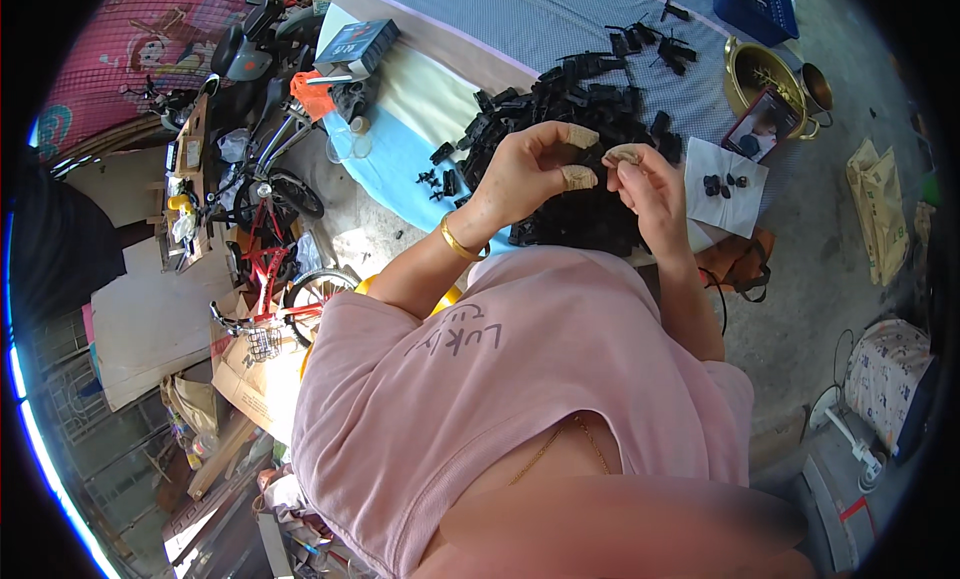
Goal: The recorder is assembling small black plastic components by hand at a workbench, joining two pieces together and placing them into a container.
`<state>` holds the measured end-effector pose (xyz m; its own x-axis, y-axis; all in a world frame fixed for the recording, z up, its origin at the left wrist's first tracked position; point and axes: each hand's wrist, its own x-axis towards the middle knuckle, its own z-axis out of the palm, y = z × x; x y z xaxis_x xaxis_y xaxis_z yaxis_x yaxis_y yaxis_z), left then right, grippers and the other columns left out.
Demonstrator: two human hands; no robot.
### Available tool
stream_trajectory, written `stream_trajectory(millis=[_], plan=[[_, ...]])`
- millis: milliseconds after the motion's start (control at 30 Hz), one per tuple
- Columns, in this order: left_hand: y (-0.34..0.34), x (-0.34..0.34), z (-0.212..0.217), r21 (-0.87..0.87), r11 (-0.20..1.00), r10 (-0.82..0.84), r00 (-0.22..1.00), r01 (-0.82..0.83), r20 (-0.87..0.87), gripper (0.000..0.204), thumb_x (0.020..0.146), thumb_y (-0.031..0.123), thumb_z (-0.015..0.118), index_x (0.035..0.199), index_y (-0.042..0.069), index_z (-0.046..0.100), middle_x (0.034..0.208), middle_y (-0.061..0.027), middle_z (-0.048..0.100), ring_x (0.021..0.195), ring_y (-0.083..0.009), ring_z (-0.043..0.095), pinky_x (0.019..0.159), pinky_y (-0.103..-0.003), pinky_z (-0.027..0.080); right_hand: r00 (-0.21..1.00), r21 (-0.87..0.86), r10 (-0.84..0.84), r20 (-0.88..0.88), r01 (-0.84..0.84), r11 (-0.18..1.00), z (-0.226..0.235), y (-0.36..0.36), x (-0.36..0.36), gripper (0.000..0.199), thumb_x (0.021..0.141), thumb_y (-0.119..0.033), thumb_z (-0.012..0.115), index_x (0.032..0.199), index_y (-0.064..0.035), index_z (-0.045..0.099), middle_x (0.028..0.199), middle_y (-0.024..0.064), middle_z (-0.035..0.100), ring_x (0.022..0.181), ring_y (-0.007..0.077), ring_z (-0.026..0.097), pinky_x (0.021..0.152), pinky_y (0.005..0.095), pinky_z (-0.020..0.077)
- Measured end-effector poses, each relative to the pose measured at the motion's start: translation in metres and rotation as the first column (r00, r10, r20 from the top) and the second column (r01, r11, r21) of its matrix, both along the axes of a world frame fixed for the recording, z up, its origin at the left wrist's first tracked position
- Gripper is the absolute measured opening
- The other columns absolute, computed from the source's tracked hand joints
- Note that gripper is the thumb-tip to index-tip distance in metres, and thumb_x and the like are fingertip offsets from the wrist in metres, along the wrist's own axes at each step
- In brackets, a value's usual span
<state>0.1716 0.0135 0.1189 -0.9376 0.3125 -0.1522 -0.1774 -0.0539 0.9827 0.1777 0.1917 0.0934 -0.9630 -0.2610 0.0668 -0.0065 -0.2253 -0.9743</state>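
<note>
Over a large heap of black plastic parts, my two hands are held close together at chest height. My left hand has its thumb and forefinger curved toward each other, both wrapped in beige coverings. Black shows between those fingertips, but I cannot separate a held piece from the heap behind. My right hand pinches thumb and forefinger together, beside the left fingertips. Whatever is in that pinch is too small to make out. A white sheet of paper right of the hands carries several small dark pieces.
The heap lies on a cloth-covered table. A phone leans against a brass-coloured pot, with a blue basket behind. At the table's left are a blue box and a clear cup. A red bicycle stands left.
</note>
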Motion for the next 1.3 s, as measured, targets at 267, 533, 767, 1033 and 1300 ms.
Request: stream_trajectory(millis=[267,533,767,1033,1300], plan=[[0.001,0.000,0.001,0.006,1.000,0.010,1.000,-0.010,0.008,0.032,0.079,0.000,0.061,0.109,-0.005,0.052,0.094,-0.0064,0.061,0.084,-0.0095,0.058,0.076,-0.022,0.048,0.988,0.245,-0.016,-0.151,0.053,0.968,0.002,-0.003,0.002,0.015,0.088,-0.012,0.052,0.091,0.0009,0.059,0.070,0.0006,0.057,0.061,0.0055,0.050,0.056,0.0184,0.0392],[0.007,0.008,0.006,-0.188,0.976,0.092,0.989,-0.113,-0.117,0.030,0.083,0.001,0.058,0.111,-0.004,0.052,0.095,-0.0065,0.061,0.083,-0.0093,0.057,0.074,-0.022,0.048,0.977,0.273,-0.048,-0.209,0.106,0.956,0.005,-0.008,0.001,0.014,0.086,-0.010,0.055,0.090,0.0024,0.060,0.068,0.0024,0.059,0.063,0.0071,0.054,0.056,0.0183,0.0411],[0.006,0.010,0.002,-0.218,0.960,0.128,0.970,-0.173,-0.207,0.029,0.080,-0.002,0.059,0.109,-0.004,0.054,0.096,-0.0061,0.061,0.087,-0.0097,0.057,0.077,-0.021,0.048,0.951,0.282,-0.046,-0.307,0.137,0.949,0.009,-0.010,-0.002,0.011,0.084,-0.006,0.057,0.089,0.0033,0.061,0.066,0.0035,0.059,0.060,0.0079,0.055,0.054,0.0191,0.0417],[0.006,0.012,0.000,-0.173,0.962,0.157,0.948,-0.209,-0.276,0.024,0.077,-0.003,0.062,0.101,-0.004,0.058,0.094,-0.0068,0.062,0.084,-0.0102,0.058,0.076,-0.022,0.048,0.951,0.337,-0.012,-0.310,0.122,0.934,0.018,-0.011,-0.003,0.011,0.083,-0.007,0.058,0.086,0.0033,0.061,0.063,0.0033,0.058,0.056,0.0062,0.052,0.050,0.0186,0.0393],[0.005,0.002,-0.001,-0.370,0.873,0.018,0.778,-0.319,-0.628,0.020,0.073,-0.002,0.066,0.092,-0.002,0.061,0.090,-0.0075,0.064,0.079,-0.0121,0.060,0.070,-0.024,0.050,0.995,0.281,0.021,-0.099,0.008,0.960,0.002,-0.012,-0.009,0.013,0.086,-0.010,0.054,0.087,0.0009,0.061,0.060,-0.0012,0.054,0.049,0.0019,0.043,0.044,0.0166,0.0310]])
